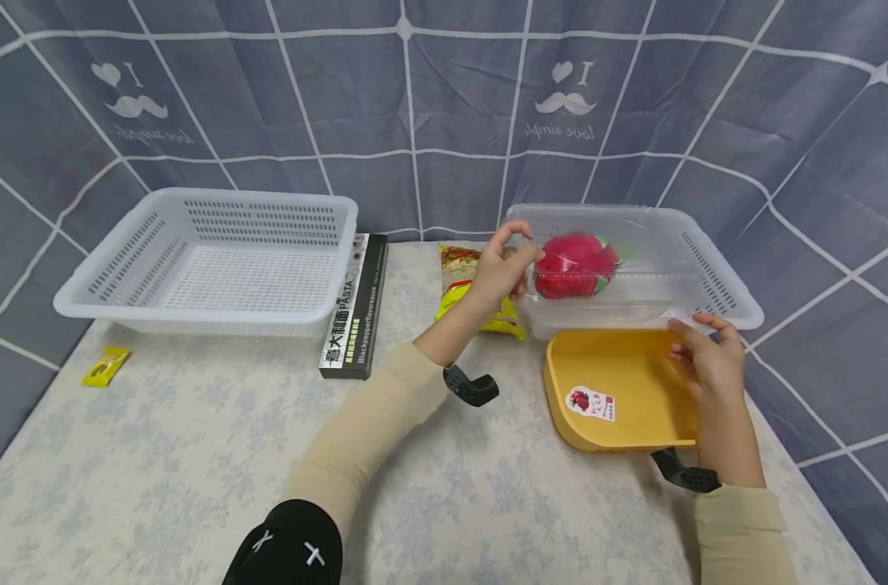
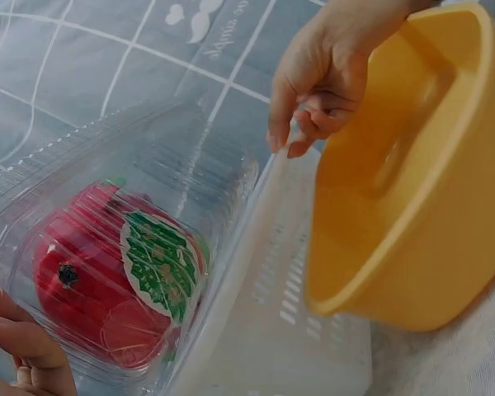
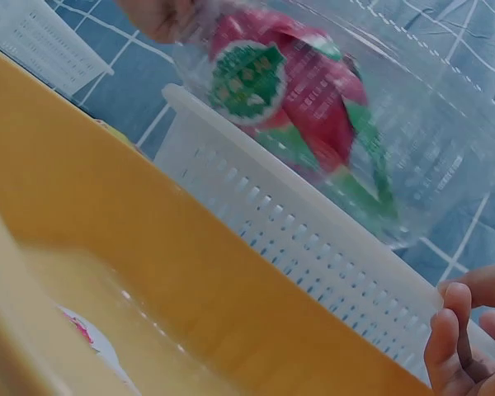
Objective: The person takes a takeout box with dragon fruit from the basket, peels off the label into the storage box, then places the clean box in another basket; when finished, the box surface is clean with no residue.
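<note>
My left hand pinches the left edge of a clear plastic box. Inside the box lies a pink-red fruit with green parts; a green leaf-shaped label shows on it in the left wrist view. The box tilts over a white perforated basket at the right. At that basket's front right rim, my right hand pinches the edge between thumb and fingers. Below this hand stands a yellow tub with a fruit sticker inside.
Another white basket stands at the left, beside an upright black-and-white pasta box. A yellow snack bag lies behind my left forearm. A small yellow packet lies at the table's left. A grey-blue checked curtain hangs behind.
</note>
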`<state>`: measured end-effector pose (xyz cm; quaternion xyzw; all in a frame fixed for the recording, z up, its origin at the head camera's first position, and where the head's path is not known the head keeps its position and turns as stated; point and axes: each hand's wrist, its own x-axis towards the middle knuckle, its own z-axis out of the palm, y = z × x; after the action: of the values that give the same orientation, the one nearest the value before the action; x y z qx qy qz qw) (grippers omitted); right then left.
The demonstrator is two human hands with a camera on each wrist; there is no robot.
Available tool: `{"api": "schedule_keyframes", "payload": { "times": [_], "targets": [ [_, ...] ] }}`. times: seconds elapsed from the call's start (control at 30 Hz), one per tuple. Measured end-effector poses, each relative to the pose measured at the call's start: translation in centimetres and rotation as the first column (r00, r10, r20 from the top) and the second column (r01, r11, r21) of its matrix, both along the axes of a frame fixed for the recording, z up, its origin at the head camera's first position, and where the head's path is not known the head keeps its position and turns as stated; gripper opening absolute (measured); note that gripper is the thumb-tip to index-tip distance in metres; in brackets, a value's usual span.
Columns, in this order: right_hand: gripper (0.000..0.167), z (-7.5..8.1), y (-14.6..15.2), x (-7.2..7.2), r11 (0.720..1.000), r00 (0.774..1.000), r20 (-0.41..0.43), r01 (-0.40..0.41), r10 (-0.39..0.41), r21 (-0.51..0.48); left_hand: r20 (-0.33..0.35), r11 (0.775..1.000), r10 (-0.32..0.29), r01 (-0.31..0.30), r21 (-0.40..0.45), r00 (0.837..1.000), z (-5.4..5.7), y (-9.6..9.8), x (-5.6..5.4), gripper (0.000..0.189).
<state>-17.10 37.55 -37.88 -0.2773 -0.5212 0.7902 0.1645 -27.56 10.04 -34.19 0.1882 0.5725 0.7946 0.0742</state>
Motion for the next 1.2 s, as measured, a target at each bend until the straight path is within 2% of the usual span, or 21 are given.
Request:
{"api": "schedule_keyframes", "payload": {
  "times": [0.2, 0.33, 0.57, 0.7, 0.83, 1.0, 1.2],
  "targets": [
    [0.04, 0.1, 0.0, 0.0, 1.0, 1.0, -0.006, -0.003, 0.004, 0.007, 0.022, 1.0, 0.011, -0.011, 0.026, 1.0, -0.3, 1.9, -0.4, 0.019],
    [0.04, 0.1, -0.1, -0.1, 1.0, 1.0, 0.003, 0.003, -0.003, 0.019, 0.032, 1.0, 0.023, -0.023, 0.013, 0.999, -0.6, 3.2, -1.0, 0.017],
    [0.04, 0.1, -0.1, -0.1, 1.0, 1.0, 0.001, 0.003, -0.003, 0.022, 0.016, 0.999, 0.032, -0.033, 0.015, 0.999, -1.4, 4.9, -2.0, 0.016],
    [0.04, 0.1, -0.1, 0.0, 1.0, 1.0, 0.003, 0.004, -0.004, 0.025, 0.015, 0.997, 0.038, -0.037, -0.073, 0.999, -1.7, 5.5, -2.2, 0.018],
    [0.041, 0.3, 0.0, 0.1, 1.0, 1.0, 0.008, -0.003, 0.003, 0.029, 0.001, 0.981, 0.034, -0.033, -0.19, 0.999, -1.6, 5.8, -2.3, 0.017],
    [0.041, 0.4, 0.0, 0.2, 0.999, 1.0, 0.001, -0.013, 0.013, 0.03, -0.034, 0.965, 0.02, -0.028, -0.26, 0.999, -1.5, 5.9, -2.3, 0.016],
    [0.042, 0.3, 0.0, 0.2, 0.999, 1.0, -0.005, -0.023, 0.023, 0.027, -0.016, 0.933, -0.01, 0.004, -0.36, 1.0, -1.2, 5.7, -2.3, 0.019]
  ]
}}
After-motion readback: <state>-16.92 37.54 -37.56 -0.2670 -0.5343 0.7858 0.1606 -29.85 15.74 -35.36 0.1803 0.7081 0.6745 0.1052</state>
